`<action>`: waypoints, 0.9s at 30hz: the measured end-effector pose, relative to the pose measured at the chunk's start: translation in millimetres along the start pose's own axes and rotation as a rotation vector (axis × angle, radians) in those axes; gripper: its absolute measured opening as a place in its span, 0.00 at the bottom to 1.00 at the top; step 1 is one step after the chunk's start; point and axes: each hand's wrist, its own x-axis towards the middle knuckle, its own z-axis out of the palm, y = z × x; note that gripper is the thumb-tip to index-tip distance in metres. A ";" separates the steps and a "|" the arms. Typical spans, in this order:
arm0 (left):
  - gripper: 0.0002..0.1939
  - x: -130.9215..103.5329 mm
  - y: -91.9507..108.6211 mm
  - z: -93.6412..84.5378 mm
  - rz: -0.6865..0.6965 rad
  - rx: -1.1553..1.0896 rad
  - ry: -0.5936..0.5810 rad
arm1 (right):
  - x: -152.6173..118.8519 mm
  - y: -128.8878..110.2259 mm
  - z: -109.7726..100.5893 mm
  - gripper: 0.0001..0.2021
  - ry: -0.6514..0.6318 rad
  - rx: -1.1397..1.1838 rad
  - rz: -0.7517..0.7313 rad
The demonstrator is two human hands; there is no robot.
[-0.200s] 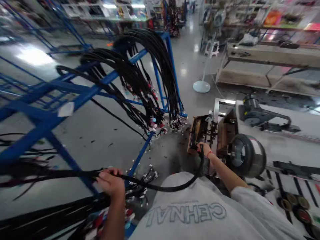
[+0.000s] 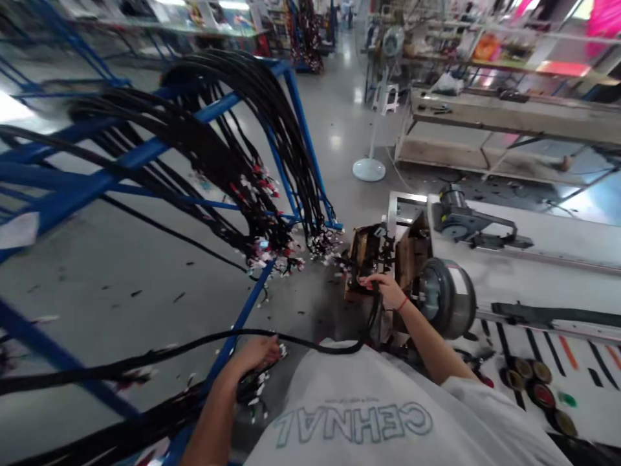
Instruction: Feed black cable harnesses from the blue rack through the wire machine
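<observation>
A long black wrapped cable (image 2: 160,355) runs from the left edge across the front of the white shirt and bends up to my right hand (image 2: 385,291). My right hand is closed on its upper end, beside an open brown box-like part (image 2: 363,252) of the machine. My left hand (image 2: 257,355) has curled fingers at the cable's middle stretch, touching it with a loose grip. Thick bundles of black cables (image 2: 194,129) with white and red connectors hang over a blue metal rack (image 2: 155,152) at the left.
Rolls of tape (image 2: 531,375), a round grey drum (image 2: 449,298) and a dark machine arm (image 2: 475,223) are on the white bench (image 2: 557,259) at right. A white-based fan (image 2: 369,169) stands beyond. More cables lie low at front left.
The view has turned rightwards, so the rack and bench appear further left. My left hand sits further along the cable towards my right hand, and the cable now arches above its wrist.
</observation>
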 end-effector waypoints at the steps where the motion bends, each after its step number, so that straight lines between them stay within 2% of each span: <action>1: 0.17 4.3 18.6 27.1 -0.094 -0.029 -0.254 | -12.3 -6.0 6.4 0.08 -0.045 0.039 -0.014; 2: 0.16 8.8 40.9 55.1 -0.180 -0.100 -0.489 | -25.7 -11.3 15.4 0.08 -0.114 0.072 -0.033; 3: 0.16 13.2 65.3 82.3 -0.184 -0.249 -0.602 | -39.3 -15.8 25.9 0.09 -0.197 0.089 -0.053; 5: 0.19 21.3 113.7 129.0 -0.106 -0.614 -0.642 | -62.9 -22.9 46.1 0.11 -0.322 0.110 -0.090; 6: 0.19 24.6 134.9 146.7 -0.072 -0.779 -0.648 | -71.8 -25.8 53.0 0.11 -0.340 0.117 -0.105; 7: 0.19 27.3 153.2 160.4 -0.036 -0.929 -0.660 | -78.7 -28.4 56.5 0.11 -0.317 0.118 -0.120; 9: 0.17 30.8 180.3 176.8 0.025 -1.148 -0.743 | -88.2 -32.2 53.7 0.10 -0.184 0.094 -0.146; 12: 0.11 34.2 202.4 184.3 0.127 -1.235 -0.936 | -98.6 -30.1 39.6 0.08 -0.004 -0.017 -0.135; 14: 0.09 37.6 209.8 185.3 0.207 -1.137 -1.021 | -102.5 -23.0 37.5 0.09 0.070 -0.085 -0.117; 16: 0.11 42.9 215.4 185.7 0.283 -0.937 -1.082 | -101.5 -16.9 43.6 0.10 0.163 -0.137 -0.129; 18: 0.16 49.7 221.5 185.7 0.339 -0.713 -1.151 | -96.5 -17.1 52.1 0.11 0.331 -0.180 -0.156; 20: 0.21 57.6 228.7 185.8 0.342 -0.531 -1.267 | -89.5 -25.5 57.8 0.10 0.540 -0.170 -0.151; 22: 0.26 65.8 235.4 187.5 0.270 -0.370 -1.461 | -80.5 -41.4 59.4 0.11 0.671 -0.060 -0.135; 23: 0.29 69.3 238.0 189.6 0.217 -0.282 -1.574 | -74.8 -51.8 59.0 0.15 0.688 0.028 -0.158; 25: 0.34 72.9 241.2 197.0 0.115 -0.043 -1.800 | -62.0 -76.4 57.0 0.24 0.647 0.231 -0.303; 27: 0.35 70.6 243.1 207.7 0.123 0.221 -1.919 | -51.2 -103.1 53.2 0.31 0.601 0.427 -0.511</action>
